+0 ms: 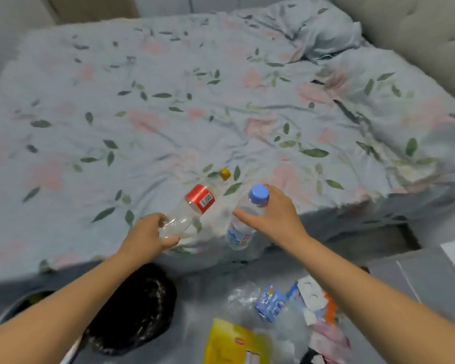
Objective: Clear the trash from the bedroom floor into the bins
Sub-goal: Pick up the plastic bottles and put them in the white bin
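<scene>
bottles, both clear plastic: red-labelled bottle (192,206) gripped by left hand (149,236), blue-capped bottle (243,222) gripped by right hand (275,214), both over the bed (142,101) near its front edge.

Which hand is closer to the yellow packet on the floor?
Right. The right hand holds the blue-capped bottle almost straight above the yellow packet; the left hand, holding the red-label bottle, is farther left.

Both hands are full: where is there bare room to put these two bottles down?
Free: the floral bedspread beyond the left hand and right hand. Crowded: the floor at lower right, with a yellow packet, blue wrapper and paper scraps.
</scene>
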